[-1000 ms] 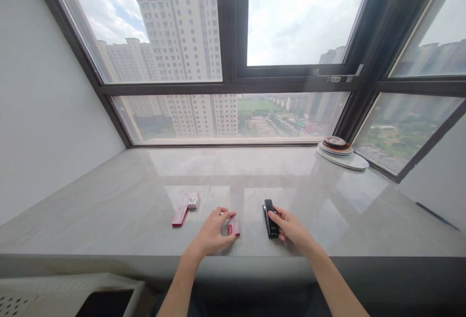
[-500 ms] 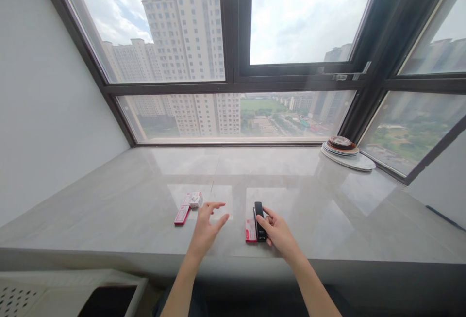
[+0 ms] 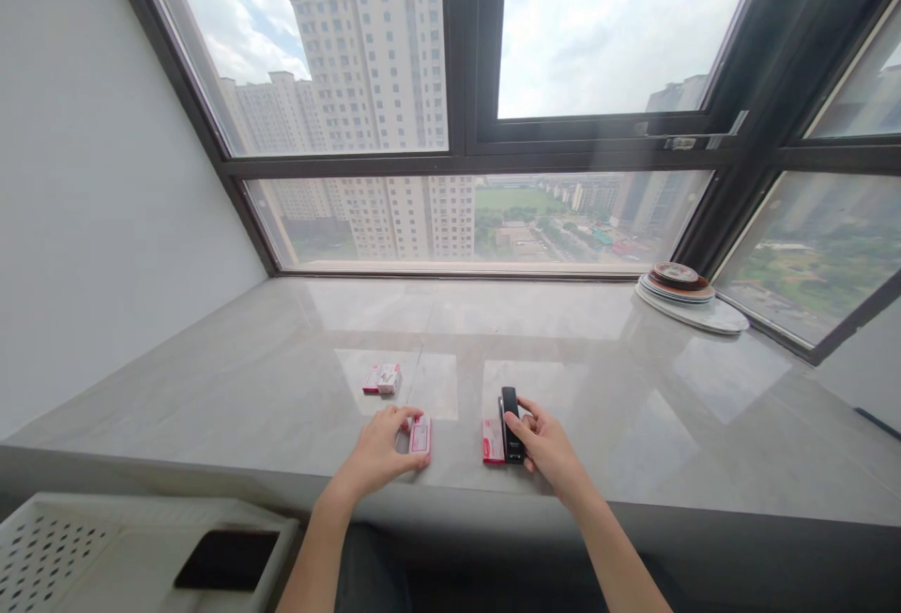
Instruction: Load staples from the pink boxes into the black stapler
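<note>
My left hand grips a small pink-and-white box between thumb and fingers, low over the front of the sill. In my right hand is a black stapler, held upright with the thumb on its near side. Directly left of the stapler, a second pink-and-white box stands close against it; I cannot tell whether they touch. Farther back on the left, a small white box sits against a flat pink-red box.
The pale glossy stone sill runs below dark-framed windows. Stacked plates stand in its back right corner. Below the front edge at left is a white plastic basket with a flat black object in it.
My left hand has closed on one of the left-hand pink boxes and brought it right, away from the others. My right hand stays on the stapler. The view has shifted slightly.
</note>
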`<action>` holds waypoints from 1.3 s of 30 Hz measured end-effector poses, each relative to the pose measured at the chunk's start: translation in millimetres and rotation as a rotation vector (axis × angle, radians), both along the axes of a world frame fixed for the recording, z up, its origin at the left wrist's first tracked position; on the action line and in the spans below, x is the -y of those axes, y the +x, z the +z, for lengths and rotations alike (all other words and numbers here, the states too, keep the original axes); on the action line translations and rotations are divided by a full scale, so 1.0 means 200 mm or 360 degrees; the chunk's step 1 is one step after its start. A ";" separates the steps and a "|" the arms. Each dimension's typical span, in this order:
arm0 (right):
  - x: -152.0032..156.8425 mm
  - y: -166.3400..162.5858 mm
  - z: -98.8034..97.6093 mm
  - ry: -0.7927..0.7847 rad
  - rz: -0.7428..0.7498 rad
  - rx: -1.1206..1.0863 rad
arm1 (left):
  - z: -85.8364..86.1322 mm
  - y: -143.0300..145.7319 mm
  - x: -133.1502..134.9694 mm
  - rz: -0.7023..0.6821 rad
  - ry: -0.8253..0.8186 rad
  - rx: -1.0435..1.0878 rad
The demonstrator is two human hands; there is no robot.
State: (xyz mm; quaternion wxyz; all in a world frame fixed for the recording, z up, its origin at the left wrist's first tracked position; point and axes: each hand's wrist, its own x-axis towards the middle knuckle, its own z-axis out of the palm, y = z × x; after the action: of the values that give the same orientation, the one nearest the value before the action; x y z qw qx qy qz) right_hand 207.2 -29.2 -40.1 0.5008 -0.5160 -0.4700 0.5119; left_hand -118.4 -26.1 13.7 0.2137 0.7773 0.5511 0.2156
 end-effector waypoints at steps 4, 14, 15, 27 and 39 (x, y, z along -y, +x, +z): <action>0.00 -0.01 0.01 -0.0003 0.0011 0.0013 | 0.05 0.28 -0.03 -0.0196 0.0099 0.0270; 0.02 -0.02 0.06 0.0034 0.0047 0.0004 | 0.02 0.61 -0.05 -0.0514 0.0222 0.0282; 0.02 -0.02 0.06 0.0026 0.0039 0.0002 | 0.05 0.55 -0.06 -0.0495 0.0267 0.0307; 0.00 -0.01 0.01 -0.0009 -0.0016 0.0063 | 0.04 -0.39 -0.36 0.0513 0.0190 -0.0055; 0.00 -0.02 0.04 -0.0041 0.0002 0.0108 | 0.09 0.07 0.01 -0.0154 0.0055 0.0348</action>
State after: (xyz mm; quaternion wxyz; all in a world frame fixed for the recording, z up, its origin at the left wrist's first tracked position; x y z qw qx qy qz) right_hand 204.1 -29.7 -32.6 0.4774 -0.5392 -0.4804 0.5005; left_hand -104.0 -28.5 30.7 0.2692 0.7784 0.4826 0.2979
